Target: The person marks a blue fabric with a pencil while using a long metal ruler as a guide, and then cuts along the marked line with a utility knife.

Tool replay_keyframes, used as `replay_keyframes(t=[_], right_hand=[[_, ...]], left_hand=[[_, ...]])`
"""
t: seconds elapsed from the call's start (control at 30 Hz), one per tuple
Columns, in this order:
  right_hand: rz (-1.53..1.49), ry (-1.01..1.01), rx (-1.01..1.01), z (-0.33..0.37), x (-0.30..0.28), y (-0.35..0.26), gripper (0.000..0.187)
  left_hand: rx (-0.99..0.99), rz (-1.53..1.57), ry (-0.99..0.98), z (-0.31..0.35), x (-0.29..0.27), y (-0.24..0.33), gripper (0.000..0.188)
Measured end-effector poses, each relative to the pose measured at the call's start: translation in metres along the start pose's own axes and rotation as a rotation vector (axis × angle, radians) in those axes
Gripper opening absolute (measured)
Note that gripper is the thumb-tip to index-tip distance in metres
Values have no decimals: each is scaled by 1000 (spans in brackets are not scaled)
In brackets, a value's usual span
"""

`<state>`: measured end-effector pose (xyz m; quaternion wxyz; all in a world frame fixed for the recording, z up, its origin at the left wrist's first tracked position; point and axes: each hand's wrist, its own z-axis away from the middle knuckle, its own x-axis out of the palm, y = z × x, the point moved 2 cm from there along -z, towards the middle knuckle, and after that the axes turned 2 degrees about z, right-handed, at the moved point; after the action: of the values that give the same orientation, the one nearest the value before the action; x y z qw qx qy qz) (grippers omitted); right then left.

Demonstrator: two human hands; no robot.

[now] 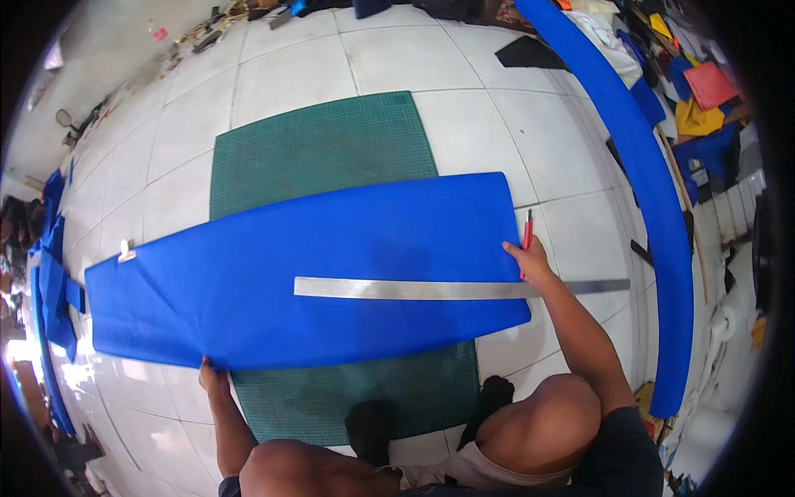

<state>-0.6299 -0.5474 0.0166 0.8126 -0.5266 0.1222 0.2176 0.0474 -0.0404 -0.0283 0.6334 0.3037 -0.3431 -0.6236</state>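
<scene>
A wide piece of blue fabric (248,273) lies across a green cutting mat (323,149), extending past it on both sides. On the fabric's near edge, left of the middle, my left hand (213,378) is closed with the edge pinched in its fingers. My right hand (532,261) holds a slim red pen-shaped tool (527,229) with a dark tip pointing away from me. Its thumb touches the fabric's right edge. A long steel ruler (397,289) lies over the fabric, passing beside my right wrist and out beyond the edge. A whitish clip (126,252) sits on the fabric's far left edge.
White floor tiles (290,66) surround the mat. At the right runs a long blue fabric strip (654,190), with a heap of coloured scraps (704,116) behind it. Blue offcuts (55,290) lie at the left. A black scrap (530,54) rests at the far right.
</scene>
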Motion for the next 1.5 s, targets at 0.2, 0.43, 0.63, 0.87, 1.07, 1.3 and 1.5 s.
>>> replay_keyframes(t=[0.2,0.43,0.63,0.87,1.07,1.3,1.5], right_hand=[[325,117,-144,3,19,-38,47],[212,16,-110,12,24,-49,50],[696,66,-94,8,11,-61,52],[716,144,-90,41,-46,-46,43],[939,-30,-121,61,-99,-102,47],[1211,-192,-367,29,-72,-277,44],[808,-18,-413,87,-52,-315,45]], left_hand=[[12,-28,201,21,-27,-3,39],[18,-82,124,-11,-30,4,37],[19,-488,197,-2,-32,21,70],[566,-1318,173,133,-7,4,81],[455,-1606,-128,186,23,1,91],[296,-1475,-363,140,27,2,93],[549,-1719,-598,91,34,-1,88]])
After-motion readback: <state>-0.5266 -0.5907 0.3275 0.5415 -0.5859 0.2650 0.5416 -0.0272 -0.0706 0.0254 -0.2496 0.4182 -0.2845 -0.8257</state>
